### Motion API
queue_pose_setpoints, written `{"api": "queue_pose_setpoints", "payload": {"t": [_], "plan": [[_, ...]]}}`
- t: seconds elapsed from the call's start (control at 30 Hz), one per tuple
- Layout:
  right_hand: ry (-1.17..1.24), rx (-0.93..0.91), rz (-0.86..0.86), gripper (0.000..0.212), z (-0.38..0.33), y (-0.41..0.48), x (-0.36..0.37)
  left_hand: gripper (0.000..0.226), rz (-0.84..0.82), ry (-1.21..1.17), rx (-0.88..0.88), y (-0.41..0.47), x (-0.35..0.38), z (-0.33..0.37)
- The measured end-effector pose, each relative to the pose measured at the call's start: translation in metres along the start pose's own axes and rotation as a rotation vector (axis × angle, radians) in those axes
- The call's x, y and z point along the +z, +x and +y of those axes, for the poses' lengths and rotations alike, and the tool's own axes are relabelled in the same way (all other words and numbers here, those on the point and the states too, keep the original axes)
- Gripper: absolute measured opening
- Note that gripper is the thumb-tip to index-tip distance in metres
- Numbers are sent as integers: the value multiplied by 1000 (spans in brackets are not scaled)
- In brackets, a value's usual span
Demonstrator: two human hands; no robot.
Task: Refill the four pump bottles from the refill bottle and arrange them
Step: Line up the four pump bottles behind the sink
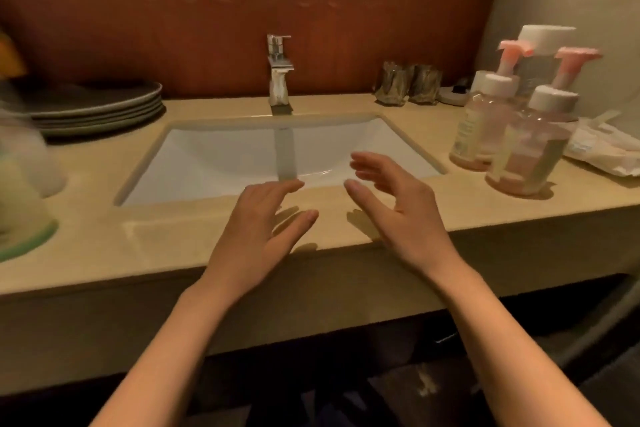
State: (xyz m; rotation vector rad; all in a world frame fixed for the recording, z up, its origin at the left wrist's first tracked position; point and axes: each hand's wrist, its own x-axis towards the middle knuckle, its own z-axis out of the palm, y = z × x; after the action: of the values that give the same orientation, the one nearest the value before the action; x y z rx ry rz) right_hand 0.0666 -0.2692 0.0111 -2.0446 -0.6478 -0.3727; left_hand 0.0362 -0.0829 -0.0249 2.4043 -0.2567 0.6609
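Two clear pump bottles with pink pump heads stand on the right of the counter: the nearer pump bottle and a farther pump bottle just behind and left of it. A taller clear bottle with a white cap rises behind them, mostly hidden. My left hand hovers over the counter's front edge with fingers spread and holds nothing. My right hand is beside it, fingers loosely extended, empty, well left of the bottles.
A white sink with a chrome tap lies in the beige counter. Stacked grey plates sit at back left, blurred pale containers at far left. Wrapped glasses and a crumpled white bag are at right.
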Motion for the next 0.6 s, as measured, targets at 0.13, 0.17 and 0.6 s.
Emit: {"api": "queue_pose_setpoints", "payload": {"t": [0.13,0.17,0.6], "plan": [[31,-91,-171,45,-19,18,32,52,76,30,-106,-18,-29,-19],[39,-115,-197,45,-23,22,37,50,93,18,-127,-22,-35,-21],[277,-246,-818,55,-69,108,134,30,497,-57,-727,-47,-98,-40]]}}
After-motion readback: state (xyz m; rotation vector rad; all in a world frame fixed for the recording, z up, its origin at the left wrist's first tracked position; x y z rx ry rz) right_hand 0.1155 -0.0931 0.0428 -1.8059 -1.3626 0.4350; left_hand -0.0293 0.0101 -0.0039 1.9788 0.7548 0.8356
